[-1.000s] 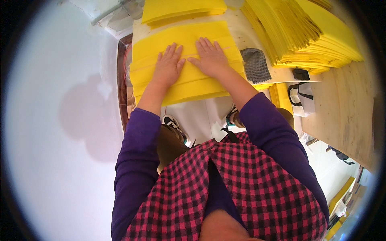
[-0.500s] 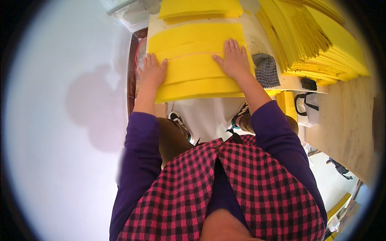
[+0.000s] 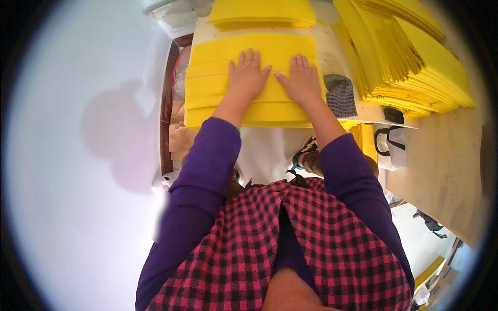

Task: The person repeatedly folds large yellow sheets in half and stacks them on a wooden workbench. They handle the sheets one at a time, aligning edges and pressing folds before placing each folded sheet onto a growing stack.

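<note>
Head view: layered yellow sheets (image 3: 275, 98) lay at the near edge of a pale wooden table (image 3: 330, 57).
Left hand (image 3: 247, 78): palm-down and flat on the sheets, its fingers slightly apart, the thumb angled out rightward.
Right hand (image 3: 302, 84): also flat, nearer the sheets' right side, fingers a little apart and thumb stretched out leftward (the two thumb tips came close but did not touch).
Sheet surface: stepped edges ran across it, and a thin pinkish line (image 3: 204, 76) showed left of the left hand.
Far side: a second yellow stack (image 3: 262, 14) lay just beyond, apart from the first.
Right side: a grey textured cloth (image 3: 340, 96) lay just beside the sheets, then came a tall yellow pile (image 3: 389, 46) and a small black object (image 3: 393, 115).
Lower right: a white bag (image 3: 397, 150) with black handles showed below the tabletop.
</note>
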`<state>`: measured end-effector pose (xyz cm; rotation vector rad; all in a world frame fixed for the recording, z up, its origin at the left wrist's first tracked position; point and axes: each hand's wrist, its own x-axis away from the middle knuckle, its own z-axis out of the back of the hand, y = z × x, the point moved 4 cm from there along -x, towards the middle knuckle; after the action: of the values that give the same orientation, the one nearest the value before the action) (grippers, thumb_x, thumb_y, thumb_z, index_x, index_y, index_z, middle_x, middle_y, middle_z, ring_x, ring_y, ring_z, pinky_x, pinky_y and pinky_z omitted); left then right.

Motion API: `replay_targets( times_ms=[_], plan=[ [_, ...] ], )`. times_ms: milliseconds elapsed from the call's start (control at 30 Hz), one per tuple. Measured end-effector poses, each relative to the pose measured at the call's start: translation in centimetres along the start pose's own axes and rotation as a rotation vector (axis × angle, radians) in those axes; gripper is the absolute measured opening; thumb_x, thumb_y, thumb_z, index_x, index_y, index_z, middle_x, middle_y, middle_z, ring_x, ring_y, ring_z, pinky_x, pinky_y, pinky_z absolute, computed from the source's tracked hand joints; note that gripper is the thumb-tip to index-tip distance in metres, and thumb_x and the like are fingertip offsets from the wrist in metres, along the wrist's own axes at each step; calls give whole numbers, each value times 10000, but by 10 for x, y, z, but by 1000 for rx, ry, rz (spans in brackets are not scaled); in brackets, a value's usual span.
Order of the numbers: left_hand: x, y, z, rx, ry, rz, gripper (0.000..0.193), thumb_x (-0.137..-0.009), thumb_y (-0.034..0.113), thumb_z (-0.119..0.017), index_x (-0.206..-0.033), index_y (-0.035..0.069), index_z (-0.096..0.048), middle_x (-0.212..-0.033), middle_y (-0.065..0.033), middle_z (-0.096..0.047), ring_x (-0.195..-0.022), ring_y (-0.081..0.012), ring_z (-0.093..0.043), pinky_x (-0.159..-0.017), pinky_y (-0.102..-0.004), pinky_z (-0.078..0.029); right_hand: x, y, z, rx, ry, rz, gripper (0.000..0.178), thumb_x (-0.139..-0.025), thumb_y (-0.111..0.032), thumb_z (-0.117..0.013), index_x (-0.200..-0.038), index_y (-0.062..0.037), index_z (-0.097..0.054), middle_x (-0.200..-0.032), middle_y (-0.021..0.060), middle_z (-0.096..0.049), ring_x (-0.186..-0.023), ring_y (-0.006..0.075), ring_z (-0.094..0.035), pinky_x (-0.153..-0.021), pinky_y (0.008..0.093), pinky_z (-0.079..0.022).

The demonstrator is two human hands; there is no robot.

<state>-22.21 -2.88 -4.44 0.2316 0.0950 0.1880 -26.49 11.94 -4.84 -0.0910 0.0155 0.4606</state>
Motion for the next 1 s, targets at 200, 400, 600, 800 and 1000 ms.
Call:
replay_targets(
  times_ms=[200, 400, 600, 800, 1000],
  plan=[
    [11, -80, 5, -111, -10, 203, 641, -954, 487, -292, -1451, 84, -242, -1526, -88, -198, -1411, -255, -166, -1122, -496, -140, 5, 15, 2, -20, -3, -27, 804, -907, -609, -314, -1451, -28, -201, -1529, 116, -168, -1420, 222, -122, -1136, 444, -126],
    [28, -128, 13, -46, 16, 356, 640, -948, 473, -295, -1461, 97, -223, -1532, -81, -180, -1415, -257, -155, -1120, -512, -122, 10, 37, 3, 10, -52, -60, 766, -928, -585, -276, -1462, -48, -160, -1533, 104, -155, -1419, 224, -127, -1134, 450, -136],
    [31, -173, 15, 17, 194, 242, 467, -938, 341, -412, -1336, 100, -441, -1429, -144, -359, -1335, -335, -304, -1047, -515, -291, -11, 57, 24, -133, 111, 3, 517, -930, -391, -440, -1305, -36, -471, -1406, 147, -410, -1338, 278, -321, -1099, 449, -237],
    [14, -200, 25, 166, 274, 9, 383, -826, 282, -618, -1148, 76, -600, -1182, -166, -569, -1159, -358, -487, -949, -427, -415, -52, 49, 47, -215, 78, 245, 351, -826, -193, -627, -1142, -44, -602, -1207, 155, -580, -1158, 307, -507, -948, 364, -428],
    [-2, -205, 47, 47, 90, 65, 345, -724, 282, -720, -1005, 93, -652, -1048, -149, -634, -1010, -313, -584, -866, -405, -466, -81, 45, 41, -212, -224, 242, 306, -768, -211, -692, -989, -16, -609, -947, 135, -627, -860, 272, -593, -753, 376, -475]
  ],
)
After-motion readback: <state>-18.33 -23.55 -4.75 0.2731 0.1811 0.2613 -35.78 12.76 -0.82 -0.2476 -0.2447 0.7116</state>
